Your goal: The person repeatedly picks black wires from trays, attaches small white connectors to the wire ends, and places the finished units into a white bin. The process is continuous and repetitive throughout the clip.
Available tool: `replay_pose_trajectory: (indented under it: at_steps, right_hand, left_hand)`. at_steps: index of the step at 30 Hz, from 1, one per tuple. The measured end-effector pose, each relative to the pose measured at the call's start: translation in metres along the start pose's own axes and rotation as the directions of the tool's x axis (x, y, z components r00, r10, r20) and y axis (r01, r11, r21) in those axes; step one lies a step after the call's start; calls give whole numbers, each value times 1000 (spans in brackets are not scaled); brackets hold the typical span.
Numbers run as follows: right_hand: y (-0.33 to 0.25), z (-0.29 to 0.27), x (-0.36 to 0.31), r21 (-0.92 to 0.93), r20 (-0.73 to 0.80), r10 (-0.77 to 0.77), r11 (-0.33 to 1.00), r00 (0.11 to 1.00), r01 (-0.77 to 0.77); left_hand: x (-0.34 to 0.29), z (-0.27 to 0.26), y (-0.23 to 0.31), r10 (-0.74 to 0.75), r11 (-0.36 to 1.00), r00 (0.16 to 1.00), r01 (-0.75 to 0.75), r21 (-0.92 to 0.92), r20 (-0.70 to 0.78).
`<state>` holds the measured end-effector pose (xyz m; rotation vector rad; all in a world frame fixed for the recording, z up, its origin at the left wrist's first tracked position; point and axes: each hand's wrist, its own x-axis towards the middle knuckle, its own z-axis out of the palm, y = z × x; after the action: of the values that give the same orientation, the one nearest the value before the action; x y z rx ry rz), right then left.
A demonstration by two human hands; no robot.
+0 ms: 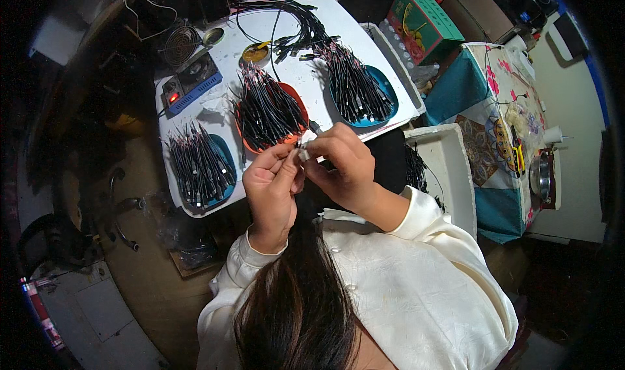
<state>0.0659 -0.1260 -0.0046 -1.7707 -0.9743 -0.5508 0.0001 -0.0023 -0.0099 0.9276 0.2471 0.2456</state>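
Observation:
My left hand [270, 191] and my right hand [345, 165] meet at the table's near edge, fingertips pinched together. The small thing between them is mostly hidden by the fingers, and I cannot make out its kind. Just beyond them is an orange tray [303, 103] heaped with short black cables [265, 109]. To its right, a blue tray [389, 86] carries more black cables [355, 83] with metal plug ends toward me. Another blue tray [226, 154] of black cables [195, 165] stands at the left corner.
A white table [293, 21] bears a bundle of long black cables [306, 25], a small round tin [255, 54] and a blue-sided device [195, 86] with a lit red switch. At right are a white bin [459, 174], a cloth-covered table [498, 204] and a green box [430, 25].

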Motion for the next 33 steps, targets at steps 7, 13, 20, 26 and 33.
replay_pose_trajectory:
  at_steps: [7, 13, 20, 26, 33]
  right_hand:
    - [20, -11, 9, 654, 347, 526, 458, 777, -602]
    - [27, -14, 9, 655, 450, 476, 399, 755, -642]
    - [23, -16, 6, 746, 531, 462, 142, 710, -650]
    - [22, -18, 1, 710, 616, 548, -76, 566, -700]
    - [47, -19, -12, 569, 804, 475, -438, 358, -696]
  left_hand:
    - [-1, -2, 6, -155, 983, 985, 161, -82, 80]
    - [4, -1, 6, -207, 973, 964, 220, -65, 166]
    - [9, 0, -1, -23, 997, 974, 5, 82, 224]
    - [12, 1, -5, -53, 995, 968, 30, 98, 244]
    - [16, 2, -16, -180, 956, 959, 119, 267, 218]
